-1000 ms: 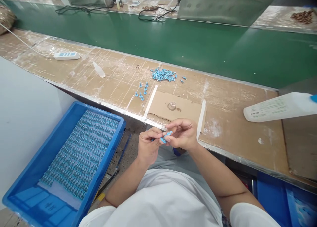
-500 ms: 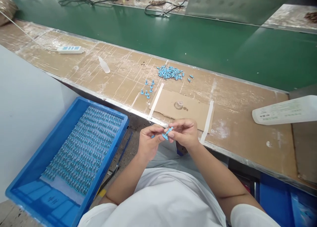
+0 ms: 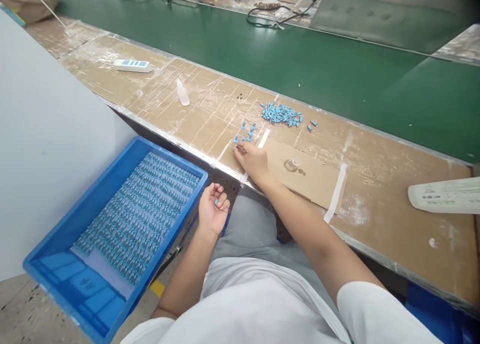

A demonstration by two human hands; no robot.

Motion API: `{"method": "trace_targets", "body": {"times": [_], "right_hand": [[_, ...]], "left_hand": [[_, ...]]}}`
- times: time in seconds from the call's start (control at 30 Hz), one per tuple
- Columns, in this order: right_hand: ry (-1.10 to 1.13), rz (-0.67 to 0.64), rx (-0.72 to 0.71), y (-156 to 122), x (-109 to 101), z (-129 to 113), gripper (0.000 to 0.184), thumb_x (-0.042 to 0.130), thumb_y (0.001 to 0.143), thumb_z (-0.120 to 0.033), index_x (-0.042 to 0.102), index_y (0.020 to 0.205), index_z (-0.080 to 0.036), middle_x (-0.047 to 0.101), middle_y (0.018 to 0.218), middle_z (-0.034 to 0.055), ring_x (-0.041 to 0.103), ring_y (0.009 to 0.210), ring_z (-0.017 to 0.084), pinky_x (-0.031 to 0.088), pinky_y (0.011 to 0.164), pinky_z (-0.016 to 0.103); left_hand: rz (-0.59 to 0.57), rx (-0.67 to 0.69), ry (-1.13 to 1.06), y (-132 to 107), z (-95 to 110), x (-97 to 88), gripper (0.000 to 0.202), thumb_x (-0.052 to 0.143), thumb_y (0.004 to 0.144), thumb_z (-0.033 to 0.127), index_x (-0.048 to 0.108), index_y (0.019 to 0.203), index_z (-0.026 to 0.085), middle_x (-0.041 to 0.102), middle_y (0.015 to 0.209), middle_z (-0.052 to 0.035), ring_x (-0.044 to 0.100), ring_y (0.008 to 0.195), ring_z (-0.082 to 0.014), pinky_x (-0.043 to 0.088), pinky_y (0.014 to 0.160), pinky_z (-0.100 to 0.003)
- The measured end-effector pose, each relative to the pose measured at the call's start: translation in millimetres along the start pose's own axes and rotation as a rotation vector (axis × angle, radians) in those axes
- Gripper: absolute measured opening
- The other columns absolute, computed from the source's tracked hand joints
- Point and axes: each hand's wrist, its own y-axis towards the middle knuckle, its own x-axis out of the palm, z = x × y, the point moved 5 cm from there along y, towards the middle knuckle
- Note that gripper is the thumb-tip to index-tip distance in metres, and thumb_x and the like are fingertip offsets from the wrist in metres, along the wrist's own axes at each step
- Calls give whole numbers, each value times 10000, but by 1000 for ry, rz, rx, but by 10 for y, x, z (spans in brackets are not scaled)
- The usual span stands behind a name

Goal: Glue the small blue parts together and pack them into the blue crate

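My left hand [image 3: 213,210] is raised palm up beside the tray, with fingers curled over a small blue piece [image 3: 216,202] that shows only in part. On the cardboard-covered bench, my right hand [image 3: 254,160] reaches to a small group of blue pegs with round bases [image 3: 250,132], standing upright. Its fingertips are pinched together low on the surface at the near side of this group. A bit of blue shows at the fingertips; most of that peg is hidden. Behind the group lies a loose pile of small blue parts [image 3: 281,114].
A blue tray [image 3: 43,274] with rows of blue parts sits at lower left. On the bench are a small white squeeze bottle [image 3: 182,93], a power strip [image 3: 133,65], a taped cardboard sheet [image 3: 315,181] with a clear cap [image 3: 293,164], and a large white bottle [image 3: 442,196]. A green belt [image 3: 337,69] runs behind.
My hands were together over the bench edge, holding a blue peg between them. They have parted: the right moved forward to the standing pegs, the left drew back toward the tray. The view has shifted left.
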Motion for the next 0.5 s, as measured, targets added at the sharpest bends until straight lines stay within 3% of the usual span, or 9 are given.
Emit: {"method": "trace_targets", "body": {"times": [0.5], "right_hand": [[-152,-43,22,-3,42,0,291,529,917,-302,684,1124,-168,746,996,82,703,917,223,504,846,300]], "left_hand": [[-50,-61,-44,42,-33,95,67,613,774,178,558,744,157,498,659,36,355,444,-38,298,403,-174]]}}
